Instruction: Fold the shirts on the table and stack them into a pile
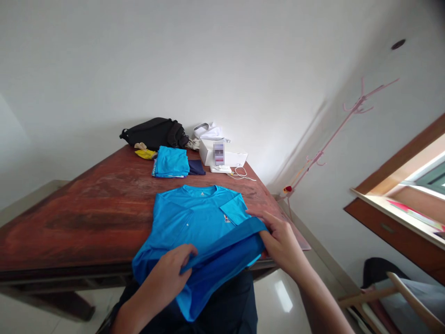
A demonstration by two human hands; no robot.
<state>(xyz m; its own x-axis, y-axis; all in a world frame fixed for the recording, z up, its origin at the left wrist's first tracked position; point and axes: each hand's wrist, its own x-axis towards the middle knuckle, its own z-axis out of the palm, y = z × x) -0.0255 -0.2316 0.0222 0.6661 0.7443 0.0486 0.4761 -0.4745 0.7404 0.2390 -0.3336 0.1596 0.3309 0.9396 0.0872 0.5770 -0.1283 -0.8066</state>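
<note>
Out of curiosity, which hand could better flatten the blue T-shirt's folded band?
Right hand, probably: its fingers grip the band over the table; the left hand holds it past the edge.

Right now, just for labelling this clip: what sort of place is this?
Most likely a room in a home, perhaps a bedroom: a pink coat stand stands by the wall, folded clothes lie on a worn wooden table.

Your left hand [167, 278] and right hand [283, 243] both hold the folded-up hem of a bright blue T-shirt [198, 241], which lies at the near edge of the reddish wooden table [86, 222] and hangs partly over it. Toward the far corner sit a folded blue stack [171, 162], a black bag [155, 132] and what looks like a white box [222, 155] (its label is blurred).
</note>
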